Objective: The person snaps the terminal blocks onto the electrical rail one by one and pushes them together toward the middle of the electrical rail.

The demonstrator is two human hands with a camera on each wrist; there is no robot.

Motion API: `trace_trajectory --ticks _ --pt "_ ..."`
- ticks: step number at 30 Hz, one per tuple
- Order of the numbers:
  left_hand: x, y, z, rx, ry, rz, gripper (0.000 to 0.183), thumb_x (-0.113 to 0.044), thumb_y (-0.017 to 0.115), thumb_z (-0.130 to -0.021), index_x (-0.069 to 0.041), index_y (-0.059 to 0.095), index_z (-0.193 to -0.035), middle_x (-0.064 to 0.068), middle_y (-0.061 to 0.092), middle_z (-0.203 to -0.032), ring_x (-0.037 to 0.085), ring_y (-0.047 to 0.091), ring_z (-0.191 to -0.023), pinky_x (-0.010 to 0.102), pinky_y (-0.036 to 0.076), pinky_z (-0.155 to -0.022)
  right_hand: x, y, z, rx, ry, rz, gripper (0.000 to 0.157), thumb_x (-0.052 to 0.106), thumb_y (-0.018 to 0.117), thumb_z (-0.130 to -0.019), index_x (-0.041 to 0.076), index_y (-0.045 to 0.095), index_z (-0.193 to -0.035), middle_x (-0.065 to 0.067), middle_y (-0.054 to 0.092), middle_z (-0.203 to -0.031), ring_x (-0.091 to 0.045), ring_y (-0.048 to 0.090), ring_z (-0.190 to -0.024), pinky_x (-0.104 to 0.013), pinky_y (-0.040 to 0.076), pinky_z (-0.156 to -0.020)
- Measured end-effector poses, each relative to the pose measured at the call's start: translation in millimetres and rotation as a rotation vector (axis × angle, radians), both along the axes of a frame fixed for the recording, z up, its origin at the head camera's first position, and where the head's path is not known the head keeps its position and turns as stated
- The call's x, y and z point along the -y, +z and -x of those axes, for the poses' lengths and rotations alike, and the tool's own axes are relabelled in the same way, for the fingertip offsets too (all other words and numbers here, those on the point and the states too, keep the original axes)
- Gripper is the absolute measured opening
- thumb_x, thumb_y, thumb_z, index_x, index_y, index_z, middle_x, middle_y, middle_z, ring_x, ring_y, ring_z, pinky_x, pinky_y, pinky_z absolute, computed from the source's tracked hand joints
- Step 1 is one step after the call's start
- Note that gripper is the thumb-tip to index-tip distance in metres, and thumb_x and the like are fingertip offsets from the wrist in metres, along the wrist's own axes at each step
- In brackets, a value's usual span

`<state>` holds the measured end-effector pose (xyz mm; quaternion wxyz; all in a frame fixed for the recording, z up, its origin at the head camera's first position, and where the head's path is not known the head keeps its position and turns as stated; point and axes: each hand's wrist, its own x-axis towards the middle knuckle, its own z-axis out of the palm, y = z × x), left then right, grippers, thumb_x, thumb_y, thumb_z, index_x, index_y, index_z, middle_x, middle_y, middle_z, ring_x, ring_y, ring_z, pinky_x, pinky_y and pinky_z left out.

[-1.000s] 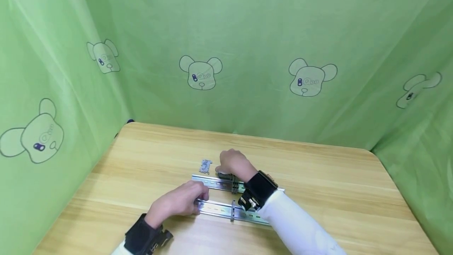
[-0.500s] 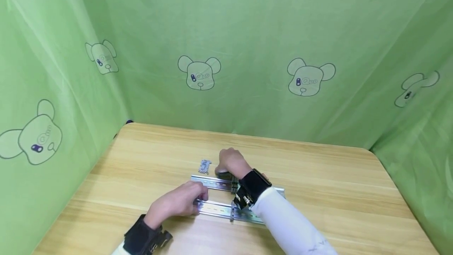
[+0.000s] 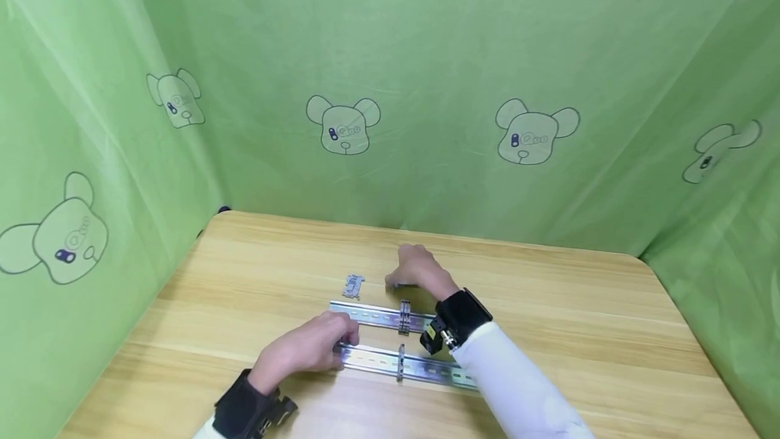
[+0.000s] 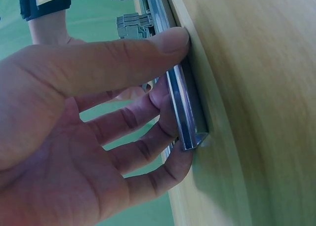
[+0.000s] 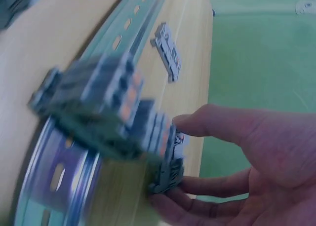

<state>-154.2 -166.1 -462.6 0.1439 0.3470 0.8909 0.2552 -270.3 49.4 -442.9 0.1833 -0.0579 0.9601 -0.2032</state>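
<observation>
My left hand [image 3: 317, 343] grips the left end of the near metal DIN rail [image 3: 372, 359], thumb on one side and fingers curled under the other in the left wrist view. One thin grey terminal block [image 3: 400, 362] stands across this rail. Just behind lies the far DIN rail [image 3: 368, 315], bearing a small stack of grey terminal blocks [image 3: 405, 318], blurred in the right wrist view. Beyond that rail, my right hand [image 3: 420, 271] holds another grey terminal block [image 5: 170, 171] between thumb and fingers; from the head it is mostly hidden by the hand.
A single grey terminal block [image 3: 353, 286] lies flat on the wooden table [image 3: 274, 256], behind the left part of the far rail. Green cloth [image 3: 426, 53] with bear-head outlines hangs around the back and sides of the table.
My right hand has moved back and slightly right, away from the far rail, uncovering the stack of terminal blocks there. My left hand stays on the near rail.
</observation>
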Motion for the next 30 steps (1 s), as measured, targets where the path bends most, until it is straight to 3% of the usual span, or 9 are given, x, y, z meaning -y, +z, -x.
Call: trace_trajectory --ticks 8,13,17,25,30 --pt "0 0.2 0.3 -0.008 -0.001 0.007 0.03 0.003 0.084 -0.072 -0.013 0.068 -0.092 -0.007 0.062 -0.085 0.009 0.056 -0.079 0.023 0.052 -0.073 -29 -3.2 -9.0 0.009 -0.044 0.155 0.041 0.015 0.078 -0.075 0.017 0.041 -0.057 0.007 0.033 -0.051 -0.01 0.029 -0.045 -0.022 0.025 -0.042" --pt "0 2.3 -1.0 -0.001 0.002 0.012 0.03 0.002 0.084 -0.072 -0.012 0.068 -0.092 -0.007 0.062 -0.085 0.01 0.057 -0.08 0.023 0.052 -0.074 -48 -0.7 -22.7 -0.064 -0.01 0.196 0.027 0.013 0.078 -0.074 0.008 0.052 -0.079 0.001 0.047 -0.068 -0.014 0.042 -0.058 -0.023 0.037 -0.051" --pt "0 1.1 -2.1 0.011 0.007 0.016 0.03 0.002 0.085 -0.073 -0.013 0.068 -0.093 -0.008 0.062 -0.086 0.009 0.056 -0.08 0.023 0.052 -0.074 -62 1.6 -36.7 -0.134 0.025 0.194 0.038 0.015 0.083 -0.075 0.002 0.058 -0.101 -0.007 0.057 -0.088 -0.02 0.053 -0.077 -0.029 0.05 -0.064" --pt "0 -0.3 -2.8 0.013 0.008 0.001 0.031 0.002 0.085 -0.073 -0.014 0.067 -0.092 -0.009 0.061 -0.085 0.009 0.056 -0.079 0.023 0.051 -0.073 -91 9.0 -72.9 -0.23 0.053 0.262 0.044 0.014 0.086 -0.075 -0.002 0.063 -0.109 -0.007 0.061 -0.094 -0.02 0.057 -0.082 -0.031 0.055 -0.07" --pt "0 0.1 -3.1 0.019 0.011 -0.005 0.031 0.002 0.085 -0.073 -0.013 0.067 -0.093 -0.008 0.061 -0.085 0.009 0.056 -0.079 0.022 0.051 -0.073 -116 5.7 -93.5 -0.282 0.1 0.317 0.047 0.014 0.087 -0.075 -0.002 0.064 -0.114 -0.005 0.064 -0.1 -0.021 0.062 -0.093 -0.037 0.059 -0.081"
